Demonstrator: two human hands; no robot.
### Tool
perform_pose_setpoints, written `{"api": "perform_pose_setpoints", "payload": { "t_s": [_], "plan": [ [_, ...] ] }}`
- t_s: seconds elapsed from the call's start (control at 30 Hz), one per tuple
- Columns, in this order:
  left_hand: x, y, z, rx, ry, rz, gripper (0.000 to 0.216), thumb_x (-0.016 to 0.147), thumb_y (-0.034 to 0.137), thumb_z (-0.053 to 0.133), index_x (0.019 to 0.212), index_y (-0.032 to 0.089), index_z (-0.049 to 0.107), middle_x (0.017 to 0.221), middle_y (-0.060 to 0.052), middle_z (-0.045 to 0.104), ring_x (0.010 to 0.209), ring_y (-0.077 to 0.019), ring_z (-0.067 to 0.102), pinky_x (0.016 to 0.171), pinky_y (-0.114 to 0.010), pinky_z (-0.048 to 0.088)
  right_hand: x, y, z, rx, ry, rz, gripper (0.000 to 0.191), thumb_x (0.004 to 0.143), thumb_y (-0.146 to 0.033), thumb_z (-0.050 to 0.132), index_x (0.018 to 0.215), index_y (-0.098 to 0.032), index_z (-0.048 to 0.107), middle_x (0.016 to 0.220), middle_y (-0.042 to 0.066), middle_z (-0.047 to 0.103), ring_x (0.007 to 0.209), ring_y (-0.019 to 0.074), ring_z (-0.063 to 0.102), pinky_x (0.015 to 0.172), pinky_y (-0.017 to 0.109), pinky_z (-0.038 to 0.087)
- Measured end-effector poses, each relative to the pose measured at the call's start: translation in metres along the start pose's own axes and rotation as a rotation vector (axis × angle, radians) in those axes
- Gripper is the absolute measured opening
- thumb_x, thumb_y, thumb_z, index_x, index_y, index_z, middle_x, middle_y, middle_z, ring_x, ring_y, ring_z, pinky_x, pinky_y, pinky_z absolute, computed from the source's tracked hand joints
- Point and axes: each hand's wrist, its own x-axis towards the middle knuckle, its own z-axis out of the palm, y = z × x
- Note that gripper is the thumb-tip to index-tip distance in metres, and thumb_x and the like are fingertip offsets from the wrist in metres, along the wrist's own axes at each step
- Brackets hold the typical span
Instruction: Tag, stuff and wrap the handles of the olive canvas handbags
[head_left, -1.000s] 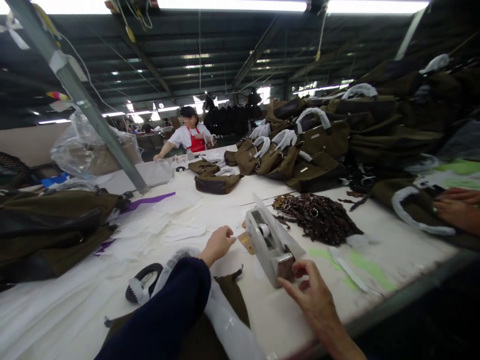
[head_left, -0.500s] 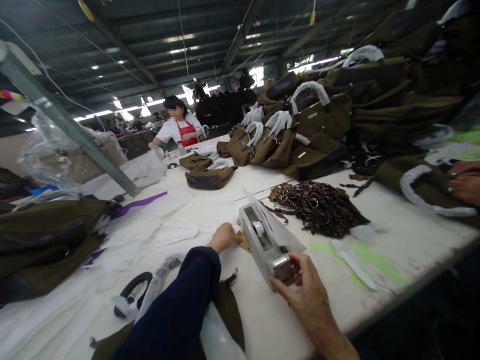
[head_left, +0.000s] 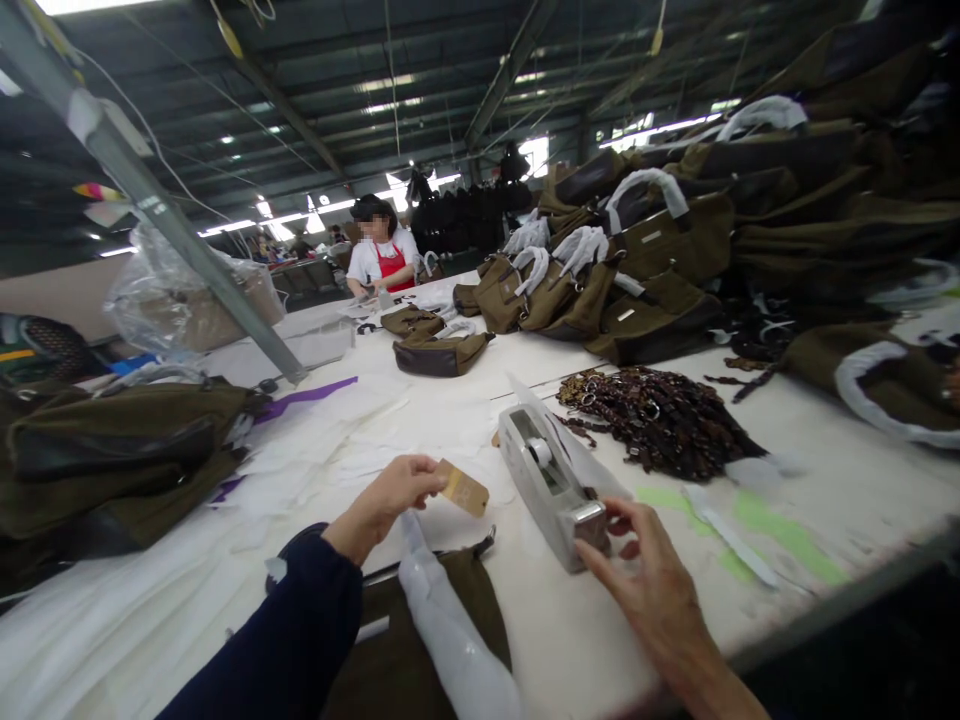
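Observation:
Between its thumb and fingers, my left hand (head_left: 386, 498) pinches a tan cardboard hang tag (head_left: 466, 488), raised above the table. A grey tape dispenser (head_left: 525, 478) with a white roll hub stands right of the tag. My right hand (head_left: 664, 590) has thumb and fingers closed about its metal-tipped near end; whether tape is between them I cannot tell. Below my left hand lies an olive bag (head_left: 390, 670) with dark trim, partly covered by my navy sleeve. Its handle (head_left: 446, 610) is wrapped in white material.
Dark brown straps with metal rings (head_left: 660, 420) are heaped beyond the dispenser. Olive bags (head_left: 667, 235) pile up at the back right; another bag (head_left: 127, 470) lies left. White sheets (head_left: 172, 590) cover the left tabletop. A metal post (head_left: 202, 265) rises there. A co-worker (head_left: 386, 250) in a red apron stands across the table.
My left hand has drawn back from beside the dispenser towards the bag, lifting the hang tag. My right hand stays at the dispenser's end. The view has shifted slightly.

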Motion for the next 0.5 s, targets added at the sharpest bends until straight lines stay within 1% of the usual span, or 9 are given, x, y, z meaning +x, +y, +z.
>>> {"api": "perform_pose_setpoints", "payload": {
  "t_s": [0.07, 0.1, 0.17, 0.2, 0.27, 0.33, 0.37, 0.43, 0.5],
  "plan": [
    [-0.016, -0.002, 0.004, -0.029, 0.018, 0.021, 0.030, 0.063, 0.041, 0.069, 0.076, 0.015, 0.061, 0.067, 0.002, 0.057, 0.060, -0.0114, 0.048, 0.059, -0.025, 0.037, -0.004, -0.013, -0.009, 0.083, 0.057, -0.051, 0.033, 0.088, -0.037, 0.061, 0.117, -0.023, 0.055, 0.105, 0.007, 0.059, 0.087, 0.0211, 0.057, 0.073, 0.034, 0.050],
    [-0.021, -0.002, 0.006, -0.042, 0.030, 0.035, 0.030, 0.063, 0.041, 0.069, 0.076, 0.015, 0.060, 0.067, 0.002, 0.057, 0.060, -0.0115, 0.048, 0.058, -0.025, 0.037, -0.006, -0.022, -0.012, 0.141, 0.041, -0.072, 0.028, 0.090, -0.036, 0.059, 0.114, -0.023, 0.058, 0.105, 0.007, 0.060, 0.088, 0.0206, 0.057, 0.075, 0.033, 0.050],
    [-0.030, -0.001, 0.011, -0.062, 0.054, 0.068, 0.030, 0.063, 0.041, 0.067, 0.077, 0.015, 0.059, 0.068, 0.002, 0.057, 0.060, -0.0116, 0.048, 0.058, -0.025, 0.037, -0.013, -0.041, -0.011, 0.279, -0.127, -0.035, 0.022, 0.092, -0.037, 0.057, 0.107, -0.023, 0.063, 0.100, 0.007, 0.063, 0.084, 0.0193, 0.058, 0.073, 0.032, 0.051],
    [-0.033, 0.001, 0.013, -0.068, 0.064, 0.087, 0.030, 0.064, 0.041, 0.067, 0.078, 0.015, 0.059, 0.068, 0.002, 0.057, 0.060, -0.0117, 0.048, 0.058, -0.025, 0.036, -0.017, -0.050, -0.006, 0.368, -0.256, 0.039, 0.024, 0.092, -0.040, 0.057, 0.106, -0.022, 0.065, 0.099, 0.007, 0.064, 0.081, 0.0185, 0.059, 0.070, 0.030, 0.051],
    [-0.039, 0.005, 0.016, -0.071, 0.077, 0.125, 0.030, 0.064, 0.040, 0.066, 0.079, 0.015, 0.059, 0.068, 0.001, 0.058, 0.060, -0.0121, 0.048, 0.057, -0.025, 0.036, -0.023, -0.065, 0.011, 0.614, -0.476, 0.300, 0.032, 0.091, -0.045, 0.058, 0.108, -0.020, 0.066, 0.102, 0.008, 0.067, 0.075, 0.0164, 0.060, 0.061, 0.027, 0.051],
    [-0.047, 0.008, 0.019, -0.065, 0.081, 0.165, 0.027, 0.064, 0.038, 0.065, 0.079, 0.015, 0.059, 0.068, 0.001, 0.059, 0.060, -0.0127, 0.049, 0.057, -0.026, 0.036, -0.026, -0.075, 0.034, 0.954, -0.563, 0.633, 0.036, 0.090, -0.046, 0.060, 0.111, -0.017, 0.066, 0.106, 0.011, 0.069, 0.072, 0.0138, 0.062, 0.058, 0.024, 0.052],
    [-0.050, 0.008, 0.021, -0.060, 0.083, 0.184, 0.026, 0.064, 0.036, 0.065, 0.078, 0.015, 0.059, 0.068, 0.000, 0.059, 0.060, -0.0130, 0.049, 0.057, -0.026, 0.036, -0.026, -0.077, 0.047, 1.131, -0.546, 0.792, 0.034, 0.090, -0.044, 0.062, 0.107, -0.015, 0.066, 0.104, 0.011, 0.069, 0.071, 0.0124, 0.063, 0.058, 0.022, 0.053],
    [-0.056, 0.006, 0.025, -0.051, 0.087, 0.219, 0.022, 0.066, 0.034, 0.065, 0.077, 0.016, 0.058, 0.068, 0.001, 0.060, 0.062, -0.0136, 0.051, 0.058, -0.026, 0.036, -0.021, -0.078, 0.070, 1.416, -0.407, 1.035, 0.021, 0.089, -0.034, 0.066, 0.093, -0.013, 0.067, 0.091, 0.008, 0.070, 0.067, 0.0096, 0.064, 0.060, 0.019, 0.054],
    [-0.061, 0.001, 0.030, -0.045, 0.089, 0.247, 0.018, 0.068, 0.032, 0.064, 0.077, 0.017, 0.058, 0.070, 0.000, 0.060, 0.064, -0.0144, 0.052, 0.060, -0.026, 0.037, -0.014, -0.075, 0.087, 1.566, -0.233, 1.128, 0.011, 0.087, -0.024, 0.068, 0.082, -0.015, 0.065, 0.078, 0.003, 0.066, 0.060, 0.0073, 0.061, 0.056, 0.015, 0.054]
  ]
}}
